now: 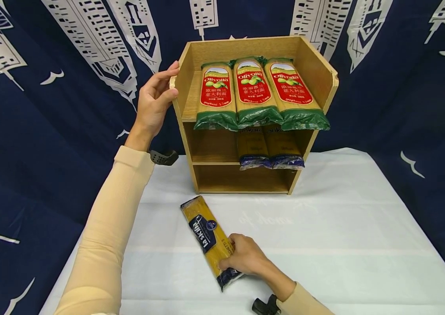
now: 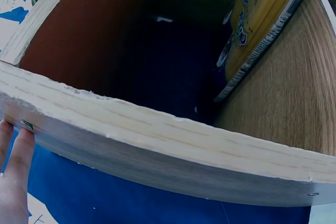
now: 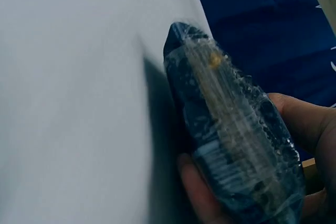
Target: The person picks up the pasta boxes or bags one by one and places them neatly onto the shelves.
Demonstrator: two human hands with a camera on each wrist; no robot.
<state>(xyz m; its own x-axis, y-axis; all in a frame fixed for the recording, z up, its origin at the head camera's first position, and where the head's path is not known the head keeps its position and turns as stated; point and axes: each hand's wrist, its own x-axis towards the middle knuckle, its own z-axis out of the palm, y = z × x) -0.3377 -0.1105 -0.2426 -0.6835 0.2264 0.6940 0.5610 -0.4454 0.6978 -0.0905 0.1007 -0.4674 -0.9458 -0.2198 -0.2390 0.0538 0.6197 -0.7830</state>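
My right hand (image 1: 248, 256) grips a yellow spaghetti pack (image 1: 203, 227) with a dark blue label near its lower end, thumb on one side and fingers on the other. The pack lies slanted over the white table, in front of a small wooden shelf (image 1: 242, 192). In the right wrist view, the pack's dark clear-wrapped end (image 3: 231, 129) shows between thumb and fingers. My left hand (image 1: 155, 100) rests against the shelf's upper left side. Its straight fingers (image 2: 21, 156) touch the panel's outer face in the left wrist view.
Three green-ended spaghetti packs (image 1: 254, 87) with red labels lie side by side on the top tier. Two blue-ended packs (image 1: 271, 151) lie at the right of the middle tier. A dark blue patterned cloth (image 1: 396, 109) hangs behind the white table (image 1: 344, 227).
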